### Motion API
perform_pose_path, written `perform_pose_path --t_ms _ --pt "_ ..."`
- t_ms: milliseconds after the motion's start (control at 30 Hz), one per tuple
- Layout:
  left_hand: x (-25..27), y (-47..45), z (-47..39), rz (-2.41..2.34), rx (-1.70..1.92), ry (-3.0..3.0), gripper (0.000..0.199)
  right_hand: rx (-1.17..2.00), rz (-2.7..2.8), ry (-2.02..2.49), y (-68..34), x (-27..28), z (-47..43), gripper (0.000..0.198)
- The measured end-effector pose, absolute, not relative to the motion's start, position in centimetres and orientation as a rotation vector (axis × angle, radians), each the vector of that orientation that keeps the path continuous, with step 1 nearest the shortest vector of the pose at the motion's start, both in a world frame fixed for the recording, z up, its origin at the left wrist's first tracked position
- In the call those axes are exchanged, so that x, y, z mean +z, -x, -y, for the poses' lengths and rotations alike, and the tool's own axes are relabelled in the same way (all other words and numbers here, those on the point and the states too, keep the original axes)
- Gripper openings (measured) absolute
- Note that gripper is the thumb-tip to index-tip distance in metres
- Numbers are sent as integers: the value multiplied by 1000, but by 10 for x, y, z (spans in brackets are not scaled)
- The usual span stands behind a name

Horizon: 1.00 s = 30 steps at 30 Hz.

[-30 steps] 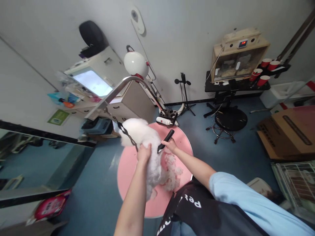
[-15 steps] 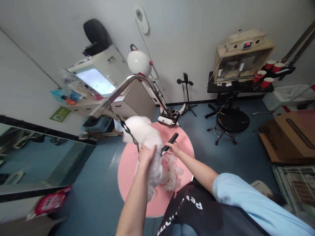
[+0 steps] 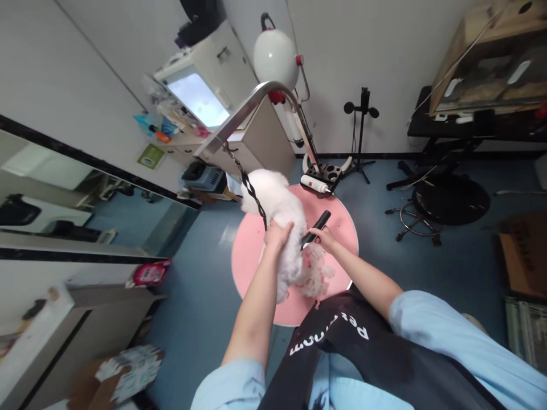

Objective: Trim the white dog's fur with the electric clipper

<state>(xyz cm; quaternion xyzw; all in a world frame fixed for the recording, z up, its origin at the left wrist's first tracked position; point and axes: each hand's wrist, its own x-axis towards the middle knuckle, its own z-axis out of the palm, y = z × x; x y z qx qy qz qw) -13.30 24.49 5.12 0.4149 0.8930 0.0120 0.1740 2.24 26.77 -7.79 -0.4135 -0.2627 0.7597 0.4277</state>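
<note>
One white, fluffy dog (image 3: 294,245) is on the round pink grooming table (image 3: 248,250) in front of you, left of its middle, its head end pointing away from you and leftward. Your left grip (image 3: 277,234) rests on its back with the thumb spread; the other fingers sink out of sight, so how far they close cannot be told. Your right grip (image 3: 323,238) is closed around a black hair clipper (image 3: 321,221), tilted with its working end down at the edge of the coat on the dog's right side; whether the blade touches is too small to tell.

Beside the dog, under the clipper, lies a loose heap of cut fur (image 3: 317,276). A black braided strap (image 3: 255,196) slants down across the dog from a curved metal arm (image 3: 239,122). At the table's far edge, a white bottle (image 3: 315,184) lies on its side against a black tool holder (image 3: 335,172).

Your black apron (image 3: 337,336) with white lettering meets the near rim. Farther out, you have a blue pet carrier (image 3: 209,177) to the left, a black stand (image 3: 362,128) by the wall and a round black stool (image 3: 450,199) to the right.
</note>
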Motion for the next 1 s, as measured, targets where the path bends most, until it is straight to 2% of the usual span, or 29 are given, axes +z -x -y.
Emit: perform_pose_path --t_ms 167,600,800,1000 --pt "52 131 -246 -2492 43 -1118 79 1741 593 1074 -20 -77 -285 45" --pt "56 131 -245 -2506 44 -1115 77 1899 822 1002 -23 -76 -239 36" --pt "54 132 -245 -2511 29 -1116 77 1745 724 1041 -24 -67 -256 38" --pt "50 134 -245 -2508 30 -1116 78 1746 814 1043 -23 -58 -250 34"
